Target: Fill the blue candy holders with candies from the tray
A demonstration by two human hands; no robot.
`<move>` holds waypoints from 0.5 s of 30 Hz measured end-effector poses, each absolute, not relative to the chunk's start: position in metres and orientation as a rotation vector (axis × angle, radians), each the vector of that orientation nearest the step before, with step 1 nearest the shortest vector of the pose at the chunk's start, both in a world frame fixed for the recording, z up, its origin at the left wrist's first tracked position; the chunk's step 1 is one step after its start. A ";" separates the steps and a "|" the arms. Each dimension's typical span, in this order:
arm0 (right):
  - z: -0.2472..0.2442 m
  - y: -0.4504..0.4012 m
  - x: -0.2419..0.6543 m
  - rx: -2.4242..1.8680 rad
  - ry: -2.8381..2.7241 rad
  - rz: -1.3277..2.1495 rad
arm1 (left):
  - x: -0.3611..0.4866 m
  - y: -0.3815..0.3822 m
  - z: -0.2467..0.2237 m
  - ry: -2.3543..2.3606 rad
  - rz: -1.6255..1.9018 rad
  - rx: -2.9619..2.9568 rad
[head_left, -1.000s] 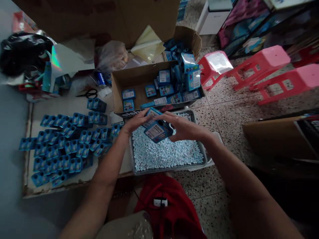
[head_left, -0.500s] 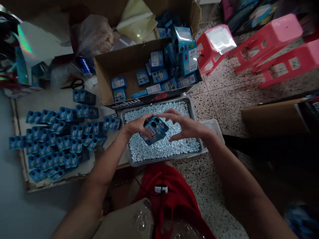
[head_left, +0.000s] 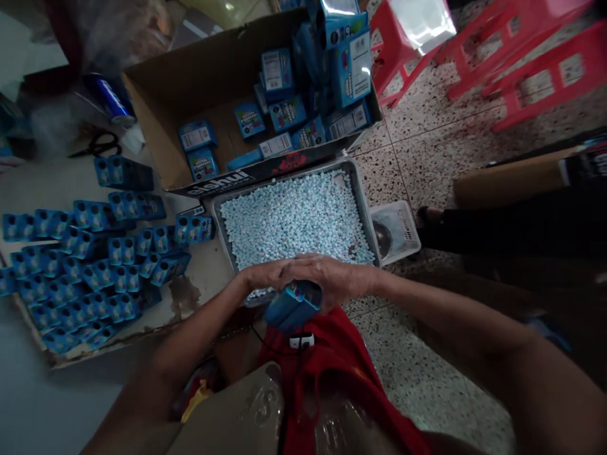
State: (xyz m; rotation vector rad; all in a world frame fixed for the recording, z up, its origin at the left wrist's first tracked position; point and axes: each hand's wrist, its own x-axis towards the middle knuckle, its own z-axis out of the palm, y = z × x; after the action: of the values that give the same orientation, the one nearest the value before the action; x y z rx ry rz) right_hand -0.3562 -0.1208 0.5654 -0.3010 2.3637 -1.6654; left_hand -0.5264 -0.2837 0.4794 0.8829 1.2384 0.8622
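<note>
A blue printed carton (head_left: pixel 290 311) is held between my two hands, tilted above my lap at the near edge of the tray. My left hand (head_left: pixel 270 275) closes round its far left side. From the right, my right hand (head_left: pixel 339 279) wraps over it, with its fingers overlapping those of the left. Part of the carton's top is covered by the fingers. Just beyond the hands lies a metal tray (head_left: pixel 365 208) holding a layer of small pale-blue pellets (head_left: pixel 289 215).
Many blue cartons (head_left: pixel 90 275) stand in rows on the table at left. Behind the tray, an open cardboard box (head_left: pixel 156 107) holds more cartons. Black scissors (head_left: pixel 97 145) and a blue can (head_left: pixel 109 98) lie back left. A white basket (head_left: pixel 401 230) and red stools (head_left: pixel 396 44) are at right.
Both hands have drawn the carton toward my body, from above the tray's middle to its near edge. My right hand, spread before, now grips the carton. The view has shifted.
</note>
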 end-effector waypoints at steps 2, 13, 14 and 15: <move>0.552 -0.131 -0.342 -0.020 2.297 -1.653 | -0.527 -0.307 0.495 1.188 0.808 0.736; 0.540 -0.152 -0.375 0.320 2.227 -1.263 | -0.481 -0.339 0.507 1.723 0.577 0.605; 0.536 -0.140 -0.380 0.228 2.253 -1.333 | -0.487 -0.341 0.503 1.719 0.625 0.581; 0.530 -0.126 -0.387 0.142 2.303 -1.421 | -0.495 -0.343 0.500 1.717 0.695 0.541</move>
State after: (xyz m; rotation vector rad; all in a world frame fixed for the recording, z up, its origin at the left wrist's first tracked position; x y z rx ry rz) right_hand -0.3869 -0.1261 0.5301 0.1422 2.3029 -1.4207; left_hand -0.4949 -0.3432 0.5004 0.5407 1.7173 0.6948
